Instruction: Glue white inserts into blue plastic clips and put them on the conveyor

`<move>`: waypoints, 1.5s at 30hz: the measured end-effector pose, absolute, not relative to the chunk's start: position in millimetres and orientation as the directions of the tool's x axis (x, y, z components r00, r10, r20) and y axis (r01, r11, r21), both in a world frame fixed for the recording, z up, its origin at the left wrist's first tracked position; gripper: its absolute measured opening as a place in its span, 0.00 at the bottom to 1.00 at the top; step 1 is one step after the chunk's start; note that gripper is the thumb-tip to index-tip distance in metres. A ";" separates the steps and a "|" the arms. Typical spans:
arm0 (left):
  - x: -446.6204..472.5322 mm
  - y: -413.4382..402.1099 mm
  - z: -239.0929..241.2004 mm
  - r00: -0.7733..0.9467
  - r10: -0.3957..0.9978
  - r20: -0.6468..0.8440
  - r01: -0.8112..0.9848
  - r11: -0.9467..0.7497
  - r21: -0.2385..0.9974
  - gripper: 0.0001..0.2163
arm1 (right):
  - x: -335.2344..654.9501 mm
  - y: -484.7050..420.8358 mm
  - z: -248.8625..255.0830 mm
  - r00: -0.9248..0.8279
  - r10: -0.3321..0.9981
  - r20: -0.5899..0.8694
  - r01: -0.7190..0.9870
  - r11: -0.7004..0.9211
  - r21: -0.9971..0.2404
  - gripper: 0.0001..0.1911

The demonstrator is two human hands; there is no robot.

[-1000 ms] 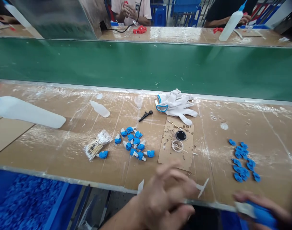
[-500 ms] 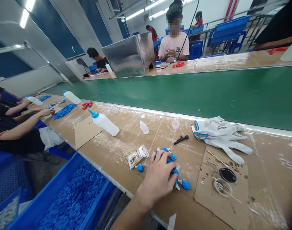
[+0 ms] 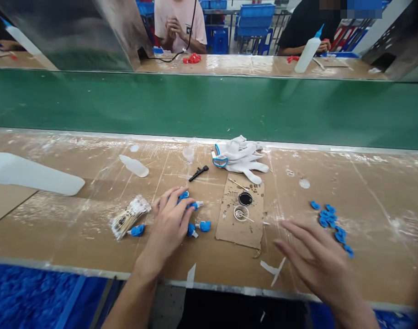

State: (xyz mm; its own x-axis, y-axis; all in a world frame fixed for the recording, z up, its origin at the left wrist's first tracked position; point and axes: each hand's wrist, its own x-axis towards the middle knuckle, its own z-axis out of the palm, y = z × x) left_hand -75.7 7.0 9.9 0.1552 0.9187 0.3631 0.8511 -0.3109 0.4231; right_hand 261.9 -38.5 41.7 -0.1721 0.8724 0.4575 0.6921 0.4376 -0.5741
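My left hand point(image 3: 168, 225) lies palm down on a heap of small blue and white parts point(image 3: 199, 225), fingers curled over several of them. My right hand point(image 3: 321, 259) hovers open above the table's front edge, fingers spread and blurred, holding nothing. It is a little left of a second cluster of blue caps point(image 3: 332, 222). Between the hands lies a cardboard scrap point(image 3: 240, 228) with a black dish point(image 3: 245, 198) and a clear dish point(image 3: 240, 213).
A bag of cotton swabs point(image 3: 129, 216) lies left of my left hand. White gloves point(image 3: 241, 156), a black clip point(image 3: 198, 172), a small bottle point(image 3: 134, 165) and a large bottle point(image 3: 30, 173) lie farther back. Beyond runs a green conveyor belt point(image 3: 209, 109); other people work across it.
The view has swung back to face the table squarely. My left hand stays on the blue parts. My right hand has come into view, open, without the blue part it held a second ago.
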 end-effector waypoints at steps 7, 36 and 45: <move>-83.5 7.1 36.2 -0.339 0.809 0.480 0.243 -0.417 0.876 0.09 | 224.2 12.8 21.5 -0.465 0.783 0.413 0.621 0.621 -0.478 0.06; -28.1 9.5 11.5 0.050 0.980 0.193 -0.260 -0.174 0.950 0.24 | 221.2 12.9 32.3 -0.095 0.906 0.412 0.403 0.414 -0.816 0.10; -19.4 5.3 11.0 0.116 0.973 0.199 -0.196 -0.174 0.965 0.22 | 183.0 11.8 70.8 -0.010 0.824 0.567 0.156 0.561 -0.813 0.14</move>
